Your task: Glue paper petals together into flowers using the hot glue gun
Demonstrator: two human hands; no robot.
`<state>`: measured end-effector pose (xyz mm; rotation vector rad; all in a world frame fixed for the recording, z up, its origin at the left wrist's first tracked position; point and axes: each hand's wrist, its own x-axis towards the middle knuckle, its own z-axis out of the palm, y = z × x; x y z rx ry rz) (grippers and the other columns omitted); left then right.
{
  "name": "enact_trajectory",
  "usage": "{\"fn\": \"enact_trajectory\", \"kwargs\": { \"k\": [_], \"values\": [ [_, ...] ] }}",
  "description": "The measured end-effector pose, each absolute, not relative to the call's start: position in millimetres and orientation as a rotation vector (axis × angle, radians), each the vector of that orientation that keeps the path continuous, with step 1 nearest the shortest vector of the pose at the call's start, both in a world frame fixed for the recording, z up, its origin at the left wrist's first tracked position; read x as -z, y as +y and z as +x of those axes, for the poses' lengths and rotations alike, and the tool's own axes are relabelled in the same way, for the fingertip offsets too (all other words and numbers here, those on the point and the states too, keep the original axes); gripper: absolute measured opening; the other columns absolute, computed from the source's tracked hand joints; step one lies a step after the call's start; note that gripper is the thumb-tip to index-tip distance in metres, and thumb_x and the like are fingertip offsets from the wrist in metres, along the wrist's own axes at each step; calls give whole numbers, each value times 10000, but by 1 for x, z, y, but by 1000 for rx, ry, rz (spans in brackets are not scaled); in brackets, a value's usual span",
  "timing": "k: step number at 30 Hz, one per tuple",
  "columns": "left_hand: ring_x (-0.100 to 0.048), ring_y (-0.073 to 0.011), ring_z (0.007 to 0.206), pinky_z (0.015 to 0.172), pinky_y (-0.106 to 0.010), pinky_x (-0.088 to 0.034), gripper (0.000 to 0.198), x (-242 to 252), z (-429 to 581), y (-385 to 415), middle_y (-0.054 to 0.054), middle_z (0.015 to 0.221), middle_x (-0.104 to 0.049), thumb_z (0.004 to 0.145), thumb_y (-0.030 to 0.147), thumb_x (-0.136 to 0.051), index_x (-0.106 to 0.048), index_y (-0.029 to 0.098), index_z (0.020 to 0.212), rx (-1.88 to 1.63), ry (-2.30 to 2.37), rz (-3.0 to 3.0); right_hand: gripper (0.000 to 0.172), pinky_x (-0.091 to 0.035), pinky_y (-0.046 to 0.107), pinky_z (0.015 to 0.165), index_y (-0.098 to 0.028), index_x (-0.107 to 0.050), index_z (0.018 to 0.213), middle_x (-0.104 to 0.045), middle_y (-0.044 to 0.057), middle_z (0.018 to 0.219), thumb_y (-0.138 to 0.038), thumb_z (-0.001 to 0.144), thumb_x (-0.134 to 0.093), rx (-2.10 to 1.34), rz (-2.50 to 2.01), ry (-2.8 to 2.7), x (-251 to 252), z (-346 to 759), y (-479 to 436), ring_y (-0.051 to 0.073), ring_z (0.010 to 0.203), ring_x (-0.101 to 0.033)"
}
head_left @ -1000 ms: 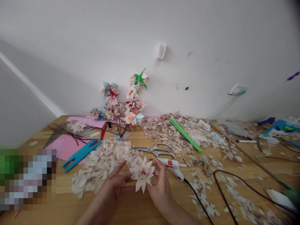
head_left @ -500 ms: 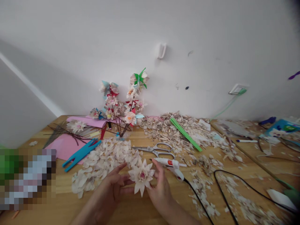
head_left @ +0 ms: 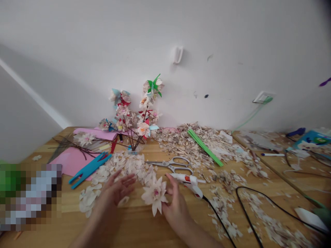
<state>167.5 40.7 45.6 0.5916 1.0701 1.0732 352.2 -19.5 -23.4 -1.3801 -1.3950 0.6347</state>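
Note:
A white handmade flower (head_left: pixel 155 194) with pointed petals and a pinkish centre is held by my right hand (head_left: pixel 177 208), which grips it from the right side; the grip behind the petals is partly hidden. To its left, my left hand (head_left: pixel 116 191) is apart from the flower, fingers stretched and holding nothing, just over the edge of a pile of loose pale petals (head_left: pixel 131 165). Beyond the flower lie grey-handled scissors (head_left: pixel 172 164). Close to my right fingertips is a white glue gun (head_left: pixel 190 182) with its black cord running toward me.
Finished flowers on dark stems (head_left: pixel 133 129) stand against the wall. Blue strips (head_left: pixel 89 170), pink sheets (head_left: pixel 71 162) and thin dark sticks (head_left: pixel 77 148) lie at left. A green strip (head_left: pixel 205 148) rests on scattered scraps (head_left: pixel 176 141). A black cable (head_left: pixel 271 198) loops at right.
My left hand has let go of the flower and moved left, its fingers opening. The flower has turned slightly in my right hand, which stays nearly in place.

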Motion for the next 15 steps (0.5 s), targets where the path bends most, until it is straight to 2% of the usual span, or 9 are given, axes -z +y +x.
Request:
{"fn": "enact_trajectory", "kwargs": {
  "k": [3, 7, 15],
  "values": [
    [-672, -210, 836, 769, -347, -510, 468, -39, 157, 52, -50, 873, -694, 639, 71, -599, -475, 186, 1075, -1322, 1118, 648, 768, -531, 314, 705, -202, -271, 1342, -711, 36, 874, -39, 660, -584, -743, -1427, -1469, 20, 351, -15, 192, 766, -672],
    [-678, -175, 766, 716, -308, -533, 306, -34, 153, 62, -52, 834, -684, 691, 88, -567, -508, 170, 980, -1363, 1199, 589, 824, -509, 311, 702, -191, -218, 1374, -713, 17, 817, 7, 645, -548, -840, -1509, -1593, 21, 350, -12, 183, 730, -655],
    [-687, -174, 729, 679, -293, -545, 349, -26, 151, 67, -50, 816, -682, 652, 57, -581, -507, 165, 976, -1313, 1180, 647, 813, -501, 322, 754, -195, -218, 1387, -704, 48, 953, 29, 656, -496, -914, -1501, -1661, 17, 354, -16, 183, 800, -650]
  ]
}}
